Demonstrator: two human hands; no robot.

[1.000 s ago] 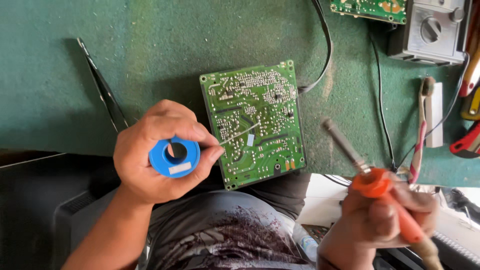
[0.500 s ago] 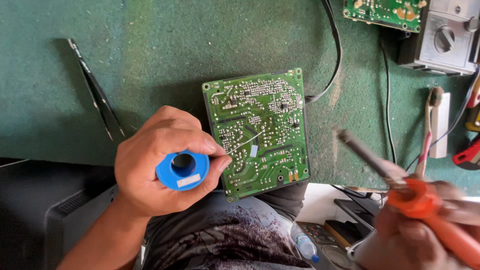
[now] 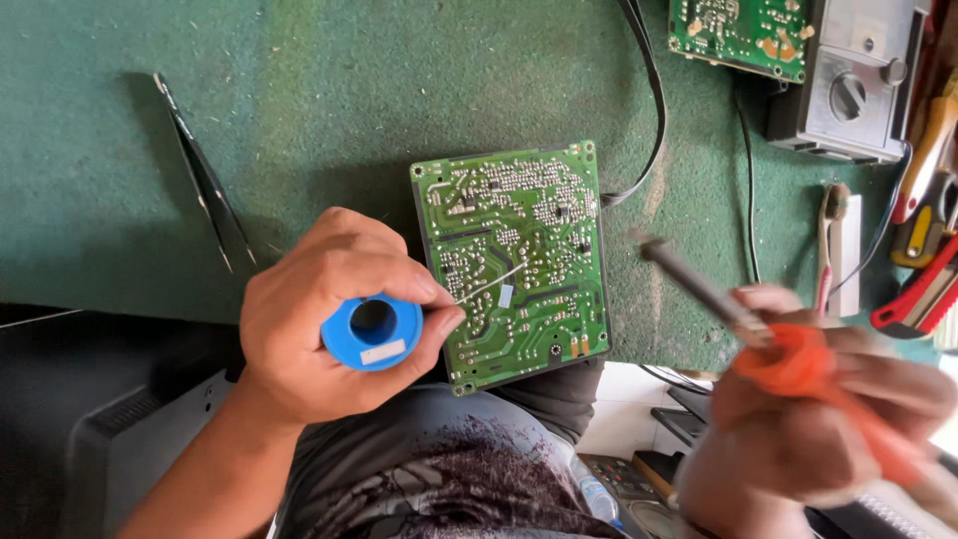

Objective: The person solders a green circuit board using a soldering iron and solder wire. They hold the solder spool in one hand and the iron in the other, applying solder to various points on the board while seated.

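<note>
Since a moment ago my right hand (image 3: 828,399) has swung the orange-handled soldering iron (image 3: 788,349) out to the right, so its grey metal tip, blurred with motion, now sits off the board's right edge over the green felt bench mat (image 3: 299,120) rather than beside the board's corner, while my left hand (image 3: 334,319) has stayed put on the spool. My left hand is wrapped around a round blue plastic solder spool (image 3: 371,332), thumb and forefinger pinching the thin silver solder wire (image 3: 489,281) that runs up and to the right from my fingertips across the green rectangular printed circuit board (image 3: 514,265). That board lies solder side up just to the right of my left hand, between my two hands, its lower edge hanging over the mat's near edge above my lap. My right hand is closed around the iron's orange grip, though blur hides the exact finger placement. Up and to the left of my left hand a pair of dark slim metal tweezers (image 3: 205,180) lies on the mat. Above my right hand sit a grey multimeter with a round dial (image 3: 848,85), a second green circuit board (image 3: 738,35) beside it, and a white-handled brush (image 3: 833,250).
</note>
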